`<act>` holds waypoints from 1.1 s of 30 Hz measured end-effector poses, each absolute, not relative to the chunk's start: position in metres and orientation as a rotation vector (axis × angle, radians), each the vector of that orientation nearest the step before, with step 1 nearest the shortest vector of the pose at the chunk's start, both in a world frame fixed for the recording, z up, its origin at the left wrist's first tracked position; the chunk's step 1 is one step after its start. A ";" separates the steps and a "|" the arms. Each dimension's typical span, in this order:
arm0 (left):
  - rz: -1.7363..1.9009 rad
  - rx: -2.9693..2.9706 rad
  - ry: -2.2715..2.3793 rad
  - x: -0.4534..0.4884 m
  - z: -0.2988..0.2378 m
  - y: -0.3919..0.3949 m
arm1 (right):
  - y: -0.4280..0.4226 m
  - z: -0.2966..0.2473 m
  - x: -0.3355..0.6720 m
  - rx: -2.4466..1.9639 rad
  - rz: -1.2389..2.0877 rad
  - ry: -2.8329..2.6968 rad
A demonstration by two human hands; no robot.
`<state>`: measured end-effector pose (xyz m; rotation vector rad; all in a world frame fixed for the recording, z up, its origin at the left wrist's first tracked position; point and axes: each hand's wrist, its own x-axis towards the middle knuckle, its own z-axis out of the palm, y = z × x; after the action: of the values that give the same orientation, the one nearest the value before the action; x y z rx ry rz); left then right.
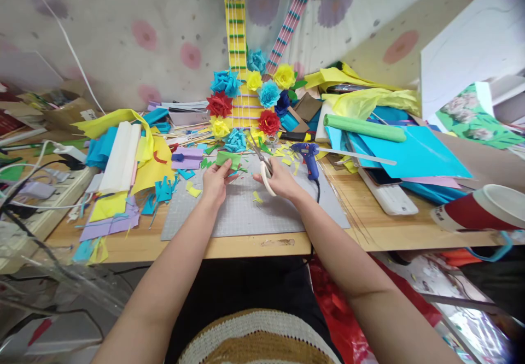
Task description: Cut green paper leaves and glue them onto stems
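Observation:
My left hand (215, 181) pinches a folded piece of green paper (228, 159) above a grey cutting mat (246, 211). My right hand (279, 179) grips white-handled scissors (264, 168), whose blades point up and left toward the green paper. Small green and yellow paper scraps lie on the mat around both hands.
A yellow paper guitar with paper flowers (241, 101) leans on the wall behind. A blue glue gun (307, 153) lies right of my hand. Coloured paper piles (123, 172) sit left, blue sheets and a green roll (365, 128) right, and a red cup (479, 211) at the table's edge.

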<state>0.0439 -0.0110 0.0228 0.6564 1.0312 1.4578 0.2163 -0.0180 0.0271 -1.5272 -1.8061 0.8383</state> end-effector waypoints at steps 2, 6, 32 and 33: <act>1.488 0.621 0.991 0.040 0.023 -0.010 | -0.023 0.030 0.219 -1.572 0.765 -2.010; 1.503 0.625 0.935 0.038 0.022 -0.011 | -0.028 0.030 0.215 -1.528 0.658 -2.270; 1.405 0.586 0.869 0.045 0.019 -0.015 | -0.030 0.031 0.206 -1.541 0.696 -2.260; 1.396 0.575 0.868 0.045 0.020 -0.015 | -0.030 0.031 0.206 -1.539 0.695 -2.259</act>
<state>0.0453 -0.0148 0.0197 0.5754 0.8680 1.3963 0.2065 -0.0297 0.0312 -1.5390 -2.2591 0.6953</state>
